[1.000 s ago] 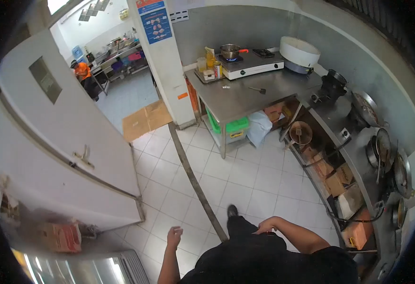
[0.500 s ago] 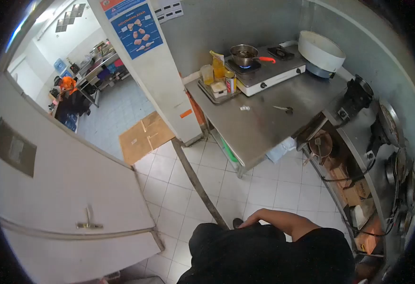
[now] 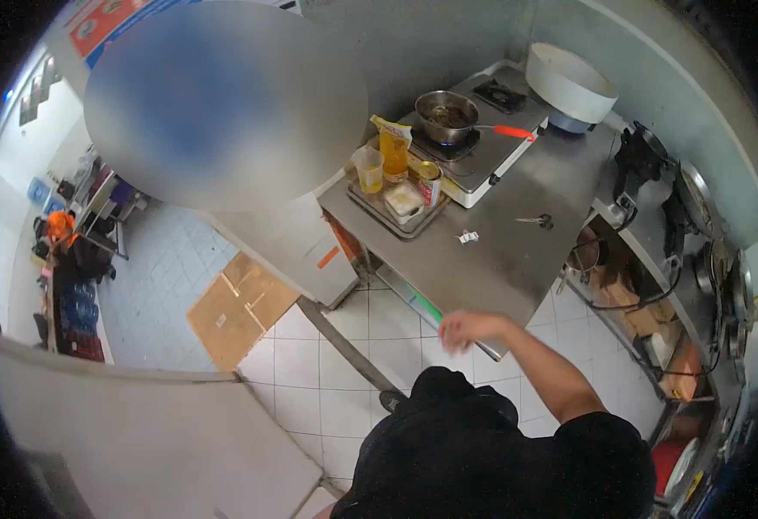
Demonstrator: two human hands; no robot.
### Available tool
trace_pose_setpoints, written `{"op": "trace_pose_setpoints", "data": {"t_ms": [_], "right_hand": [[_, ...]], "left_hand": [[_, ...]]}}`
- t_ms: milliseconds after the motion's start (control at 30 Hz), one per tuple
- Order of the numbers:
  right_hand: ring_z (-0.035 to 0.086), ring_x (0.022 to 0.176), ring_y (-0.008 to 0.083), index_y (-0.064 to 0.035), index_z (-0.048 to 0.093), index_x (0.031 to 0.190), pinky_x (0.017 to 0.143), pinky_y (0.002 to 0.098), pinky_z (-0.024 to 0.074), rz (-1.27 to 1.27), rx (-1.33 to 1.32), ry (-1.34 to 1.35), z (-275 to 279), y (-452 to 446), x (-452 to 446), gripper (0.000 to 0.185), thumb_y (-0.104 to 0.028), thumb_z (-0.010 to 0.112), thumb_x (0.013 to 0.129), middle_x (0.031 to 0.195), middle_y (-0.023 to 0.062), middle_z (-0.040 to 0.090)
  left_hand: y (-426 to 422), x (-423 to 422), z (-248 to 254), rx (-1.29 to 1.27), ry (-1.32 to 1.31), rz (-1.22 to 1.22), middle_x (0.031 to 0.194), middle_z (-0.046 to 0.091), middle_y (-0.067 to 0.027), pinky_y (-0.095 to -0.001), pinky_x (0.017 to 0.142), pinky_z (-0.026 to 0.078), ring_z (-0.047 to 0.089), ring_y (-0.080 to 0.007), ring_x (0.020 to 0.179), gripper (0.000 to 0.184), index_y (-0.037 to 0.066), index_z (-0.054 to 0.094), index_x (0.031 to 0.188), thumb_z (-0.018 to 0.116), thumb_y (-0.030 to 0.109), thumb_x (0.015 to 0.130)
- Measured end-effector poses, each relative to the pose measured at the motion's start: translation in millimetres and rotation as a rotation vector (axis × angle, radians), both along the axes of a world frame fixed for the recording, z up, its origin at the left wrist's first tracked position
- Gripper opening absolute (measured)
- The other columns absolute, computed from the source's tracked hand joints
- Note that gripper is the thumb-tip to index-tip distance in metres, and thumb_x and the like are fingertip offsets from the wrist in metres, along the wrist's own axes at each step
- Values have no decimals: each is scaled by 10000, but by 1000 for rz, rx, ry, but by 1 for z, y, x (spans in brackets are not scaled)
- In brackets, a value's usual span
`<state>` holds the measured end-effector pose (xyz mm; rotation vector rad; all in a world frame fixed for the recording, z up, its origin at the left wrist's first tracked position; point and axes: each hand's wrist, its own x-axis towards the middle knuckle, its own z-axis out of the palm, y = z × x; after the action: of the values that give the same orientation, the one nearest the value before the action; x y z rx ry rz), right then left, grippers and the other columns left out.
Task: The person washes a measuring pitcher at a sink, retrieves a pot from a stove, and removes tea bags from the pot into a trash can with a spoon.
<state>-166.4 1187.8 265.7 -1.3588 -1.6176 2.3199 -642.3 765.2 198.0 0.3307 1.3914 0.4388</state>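
My right hand (image 3: 470, 329) hangs in front of the near corner of a steel table (image 3: 491, 272), its fingers loosely bent and a little blurred, with nothing seen in them. My left hand is out of view. On the table is a two-burner gas stove (image 3: 522, 156). A steel saucepan (image 3: 446, 115) with an orange handle stands on its nearer burner, dark contents inside. Left of the stove a tray (image 3: 379, 216) bears a plastic jug (image 3: 369, 169), a pouch of yellow oil (image 3: 394, 147), a can (image 3: 429, 183) and a white-topped container (image 3: 404, 201). Scissors (image 3: 536, 221) lie nearby.
A large white pot (image 3: 572, 82) stands at the back right. Shelves with cardboard boxes (image 3: 626, 303) and hanging pans (image 3: 697, 199) line the right side. Flattened cardboard (image 3: 239, 307) lies on the floor. Far left, a person in orange (image 3: 61, 227) is bent low. A blurred oval covers the upper left.
My right hand has lifted from beside my body toward the table corner. My view has turned and come closer to the table, and the door at left has shifted lower.
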Motion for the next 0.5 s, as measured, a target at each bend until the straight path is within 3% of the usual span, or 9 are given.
{"op": "trace_pose_setpoints", "data": {"t_ms": [33, 67, 100, 133, 200, 267, 300, 400, 500], "right_hand": [[675, 823, 156, -124, 633, 1028, 663, 307, 552, -255, 327, -77, -17, 25, 13, 192, -138, 699, 848, 940, 29, 689], [696, 833, 176, -96, 643, 1007, 690, 326, 556, -514, 382, -155, -12, 55, 26, 204, -110, 702, 811, 953, 64, 714], [704, 829, 206, -60, 637, 1054, 722, 341, 553, -562, 906, -658, -24, 87, 42, 258, -96, 676, 801, 965, 112, 715], [711, 849, 269, -55, 645, 1103, 764, 393, 556, -763, 1205, -704, -75, 126, 78, 290, -128, 658, 823, 982, 144, 717], [681, 1004, 323, -42, 613, 1217, 869, 425, 546, -819, 1069, -1019, -43, 180, 99, 378, -145, 644, 855, 1116, 172, 692], [592, 1169, 358, -25, 523, 1345, 984, 442, 498, -796, 1190, -1140, -77, 237, 137, 459, -101, 588, 896, 1297, 184, 603], [569, 1194, 364, -22, 489, 1374, 1004, 441, 485, -738, 1213, -1162, -80, 254, 147, 479, -85, 569, 906, 1335, 182, 571], [523, 1243, 374, -28, 419, 1438, 1042, 439, 459, -603, 1190, -1193, -92, 294, 169, 522, -55, 528, 928, 1415, 175, 501], [568, 1180, 369, -57, 482, 1400, 1012, 436, 479, -508, 971, -1235, -92, 313, 178, 466, -97, 537, 940, 1341, 182, 557]], "left_hand": [[21, -23, 10, -42, -90, -18, 1218, 630, -146, -449, 947, 517, 603, -291, 1171, 482, 39, 526, 1313, 698, 187, 888], [44, -46, 20, -86, -175, -21, 1217, 630, -148, -453, 942, 521, 605, -293, 1169, 483, 39, 523, 1314, 697, 185, 887], [74, -64, 26, -159, -289, 2, 1216, 630, -149, -457, 938, 524, 607, -295, 1167, 484, 39, 520, 1315, 697, 183, 887], [108, -79, 31, -205, -352, 44, 1215, 630, -151, -461, 934, 528, 608, -297, 1165, 486, 39, 518, 1315, 697, 181, 887], [163, -98, 39, -143, -251, 117, 1212, 630, -154, -469, 926, 535, 612, -301, 1161, 489, 40, 512, 1317, 696, 177, 886], [195, -102, 31, 201, 293, 89, 1117, 656, -146, -470, 795, 569, 657, -298, 1067, 427, 49, 495, 1270, 671, 162, 897], [217, -99, 36, 103, 499, 144, 1065, 664, -120, -431, 684, 565, 673, -281, 975, 358, 39, 498, 1227, 635, 127, 909], [187, -155, -29, 97, 269, 312, 980, 683, -103, -404, 592, 544, 679, -257, 821, 273, 36, 541, 1171, 593, 163, 935], [200, -138, -36, -53, 337, 248, 953, 681, -101, -396, 579, 534, 673, -248, 796, 252, 39, 551, 1141, 586, 174, 932]]}}
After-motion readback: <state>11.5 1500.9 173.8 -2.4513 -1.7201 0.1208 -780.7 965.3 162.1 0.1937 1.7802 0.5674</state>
